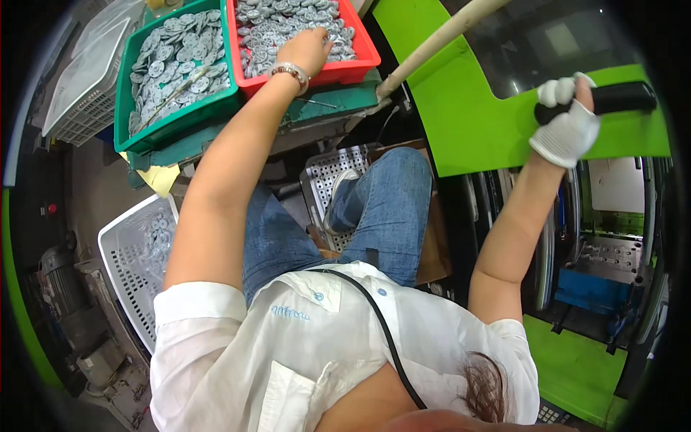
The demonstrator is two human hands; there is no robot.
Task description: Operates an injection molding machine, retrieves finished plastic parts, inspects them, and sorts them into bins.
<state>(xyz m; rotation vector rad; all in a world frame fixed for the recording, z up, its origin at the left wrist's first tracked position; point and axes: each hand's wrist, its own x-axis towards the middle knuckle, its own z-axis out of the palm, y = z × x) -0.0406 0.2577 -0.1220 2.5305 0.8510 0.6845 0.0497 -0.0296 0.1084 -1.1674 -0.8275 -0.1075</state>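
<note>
My left hand (308, 49) is bare, wears a beaded bracelet, and rests palm down on the grey round parts (273, 25) piled in a red crate (353, 63); whether it grips any part is hidden. My right hand (568, 122), in a white glove, is closed around the black handle (619, 97) of a bright green sliding door (468, 115) on a machine. I sit with jeans-clad knees below, one foot on a perforated metal step (324, 173).
A green crate (173, 119) full of the same grey discs stands left of the red one. White perforated baskets sit at far left (86, 79) and lower left (129, 266). A pale hose (432, 43) runs diagonally. Behind the door the machine's interior shows a blue block (594, 291).
</note>
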